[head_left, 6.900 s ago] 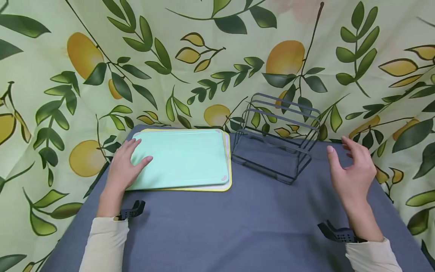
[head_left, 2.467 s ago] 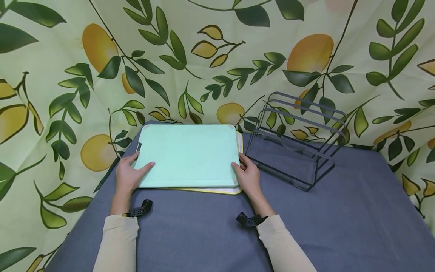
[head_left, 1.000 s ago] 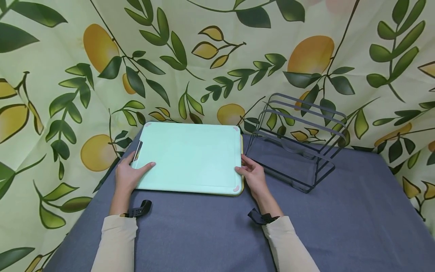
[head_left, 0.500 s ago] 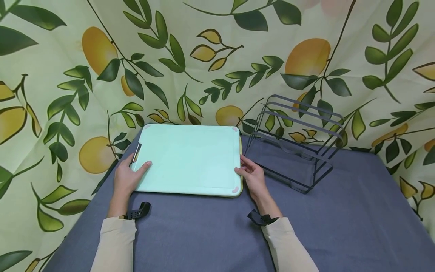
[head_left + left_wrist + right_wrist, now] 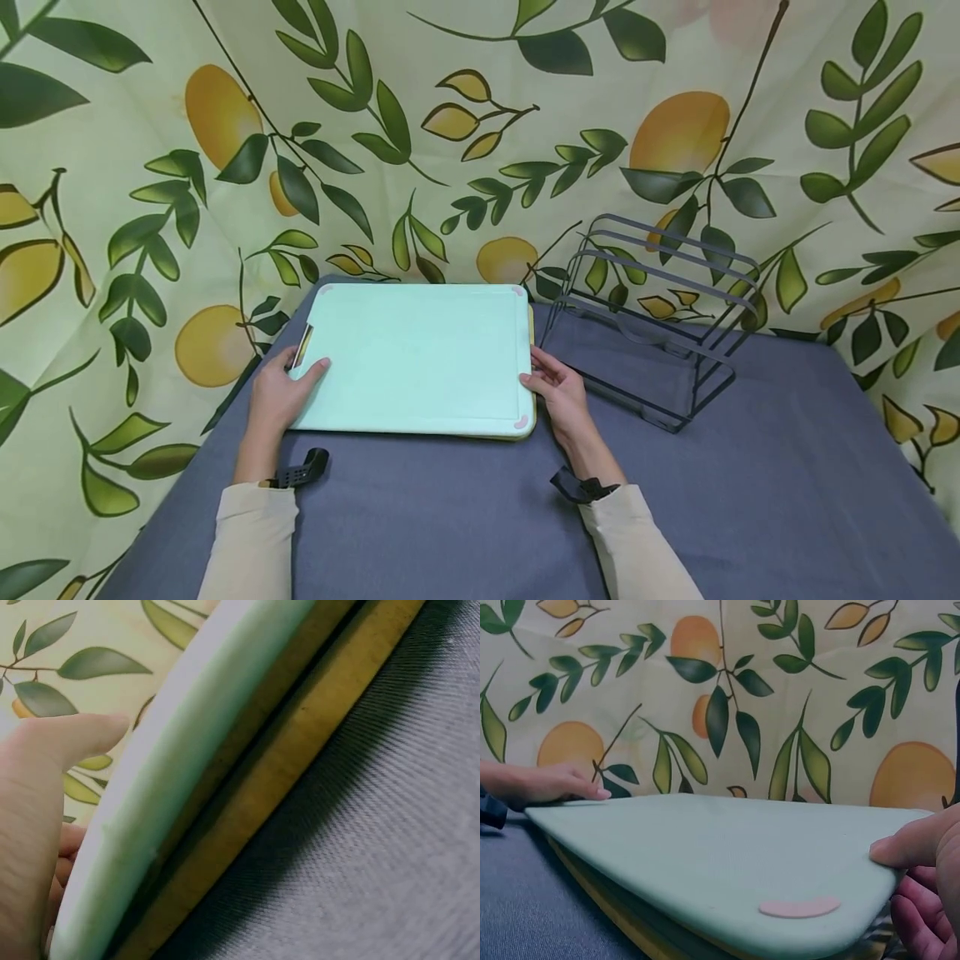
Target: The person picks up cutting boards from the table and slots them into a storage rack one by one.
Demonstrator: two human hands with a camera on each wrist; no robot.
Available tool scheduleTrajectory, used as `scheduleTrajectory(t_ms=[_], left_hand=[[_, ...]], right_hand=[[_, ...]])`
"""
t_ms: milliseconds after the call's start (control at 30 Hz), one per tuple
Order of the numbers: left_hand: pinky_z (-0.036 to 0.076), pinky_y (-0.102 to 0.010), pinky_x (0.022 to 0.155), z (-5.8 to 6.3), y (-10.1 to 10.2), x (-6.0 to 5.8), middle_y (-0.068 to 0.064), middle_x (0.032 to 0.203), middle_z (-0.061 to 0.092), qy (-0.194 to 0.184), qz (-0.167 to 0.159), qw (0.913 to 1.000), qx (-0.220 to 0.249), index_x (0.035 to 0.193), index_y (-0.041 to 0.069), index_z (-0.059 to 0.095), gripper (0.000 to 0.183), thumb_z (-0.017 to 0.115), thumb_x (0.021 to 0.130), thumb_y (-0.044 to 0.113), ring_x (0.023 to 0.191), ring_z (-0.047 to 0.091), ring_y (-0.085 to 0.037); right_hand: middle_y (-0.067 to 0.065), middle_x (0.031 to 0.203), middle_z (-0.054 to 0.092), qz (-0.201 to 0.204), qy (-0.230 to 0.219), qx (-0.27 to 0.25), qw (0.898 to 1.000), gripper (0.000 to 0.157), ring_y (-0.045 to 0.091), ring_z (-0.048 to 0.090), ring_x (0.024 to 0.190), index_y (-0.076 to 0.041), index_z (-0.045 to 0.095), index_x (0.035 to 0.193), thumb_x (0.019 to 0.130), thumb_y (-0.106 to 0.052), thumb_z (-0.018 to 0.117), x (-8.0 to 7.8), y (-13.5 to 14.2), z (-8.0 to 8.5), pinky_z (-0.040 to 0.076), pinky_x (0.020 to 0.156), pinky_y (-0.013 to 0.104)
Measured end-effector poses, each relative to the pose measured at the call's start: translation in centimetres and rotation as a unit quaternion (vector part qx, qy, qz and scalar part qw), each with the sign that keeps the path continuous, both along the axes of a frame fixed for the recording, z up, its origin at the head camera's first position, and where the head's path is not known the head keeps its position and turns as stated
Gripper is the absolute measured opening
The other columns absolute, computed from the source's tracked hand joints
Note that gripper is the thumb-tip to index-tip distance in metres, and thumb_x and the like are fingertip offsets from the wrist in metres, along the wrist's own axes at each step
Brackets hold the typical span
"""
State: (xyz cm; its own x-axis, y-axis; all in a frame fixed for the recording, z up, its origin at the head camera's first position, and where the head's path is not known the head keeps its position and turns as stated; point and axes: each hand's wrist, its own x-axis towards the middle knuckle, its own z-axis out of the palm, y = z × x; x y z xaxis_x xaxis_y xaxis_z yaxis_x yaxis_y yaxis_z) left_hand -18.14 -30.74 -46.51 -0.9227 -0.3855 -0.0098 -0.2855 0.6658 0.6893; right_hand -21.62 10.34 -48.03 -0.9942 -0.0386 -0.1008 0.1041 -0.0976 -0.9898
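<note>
A mint-green cutting board [image 5: 420, 358] with pink corner marks lies on top of a yellow-edged board [image 5: 262, 802]. In the left wrist view a dark gap runs between the layers. My left hand [image 5: 277, 392] holds the left end, its thumb over the top and its other fingers mostly hidden behind the edge, near a slot in the board. At the right end my right hand [image 5: 562, 396] pinches the edge, thumb on the top face and fingers curled below, as the right wrist view also shows. The lower board is mostly covered.
To the right of the boards stands a dark wire rack [image 5: 651, 413] with several upright loops, close to the right hand. A grey-blue cloth [image 5: 450, 517] covers the table. Behind it hangs a leaf-and-fruit patterned curtain [image 5: 570, 92].
My right hand has come from beyond the rack to the board's right edge. The mint board has shifted right and now covers more of the board below. In the last second little has moved.
</note>
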Motion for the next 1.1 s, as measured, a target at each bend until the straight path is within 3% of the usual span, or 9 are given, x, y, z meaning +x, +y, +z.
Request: scheduleTrajectory(t_ms=[167, 367, 700, 933, 1100], left_hand=[[0.042, -0.057, 0.102, 0.1, 0.4, 0.1, -0.028, 0.141, 0.053, -0.001, 0.006, 1.0000, 0.007, 0.152, -0.001, 0.041, 0.084, 0.061, 0.095, 0.058, 0.122, 0.053, -0.043], [0.042, -0.047, 0.092, 0.2, 0.7, -0.1, -0.024, 0.132, 0.055, 0.009, 0.012, 0.9996, 0.026, 0.150, -0.002, 0.043, 0.081, 0.061, 0.095, 0.055, 0.113, 0.053, -0.038], [0.041, -0.057, 0.106, 0.2, 0.1, -0.7, -0.030, 0.148, 0.048, 0.005, -0.010, 0.9991, 0.040, 0.153, -0.003, 0.039, 0.083, 0.055, 0.098, 0.058, 0.131, 0.050, -0.045], [0.044, -0.054, 0.101, 0.0, -0.1, -0.9, -0.031, 0.143, 0.052, 0.004, 0.003, 0.9988, 0.049, 0.148, -0.007, 0.044, 0.082, 0.056, 0.098, 0.057, 0.123, 0.053, -0.043], [0.046, -0.045, 0.088, -0.5, -0.3, -0.9, -0.030, 0.131, 0.057, 0.015, 0.014, 0.9992, 0.035, 0.144, -0.009, 0.046, 0.079, 0.057, 0.098, 0.055, 0.110, 0.056, -0.040]], right_hand=[[0.006, 0.132, 0.058, 0.001, -0.018, -0.061, 0.998, 0.059, 0.007, 0.062, 0.100, -0.007, 0.049, 0.149, 0.093, 0.003, 0.066, 0.2, 0.2, -0.1, 0.053, 0.082, 0.017], [0.000, 0.128, 0.060, 0.012, -0.027, -0.133, 0.991, 0.061, 0.006, 0.064, 0.110, -0.007, 0.045, 0.152, 0.095, 0.008, 0.060, 0.5, 0.4, 0.0, 0.056, 0.087, 0.018], [-0.004, 0.123, 0.062, 0.015, -0.018, -0.142, 0.990, 0.060, 0.006, 0.063, 0.105, -0.004, 0.044, 0.152, 0.095, 0.009, 0.059, 0.3, 0.4, -0.1, 0.055, 0.084, 0.018], [-0.004, 0.121, 0.062, 0.021, -0.016, -0.141, 0.990, 0.061, 0.008, 0.063, 0.104, -0.004, 0.043, 0.153, 0.095, 0.010, 0.059, 0.3, 0.3, -0.2, 0.054, 0.083, 0.019], [-0.004, 0.123, 0.062, 0.028, -0.014, -0.143, 0.989, 0.062, 0.008, 0.062, 0.106, -0.004, 0.042, 0.153, 0.095, 0.011, 0.058, 0.2, 0.2, -0.2, 0.054, 0.084, 0.019]])
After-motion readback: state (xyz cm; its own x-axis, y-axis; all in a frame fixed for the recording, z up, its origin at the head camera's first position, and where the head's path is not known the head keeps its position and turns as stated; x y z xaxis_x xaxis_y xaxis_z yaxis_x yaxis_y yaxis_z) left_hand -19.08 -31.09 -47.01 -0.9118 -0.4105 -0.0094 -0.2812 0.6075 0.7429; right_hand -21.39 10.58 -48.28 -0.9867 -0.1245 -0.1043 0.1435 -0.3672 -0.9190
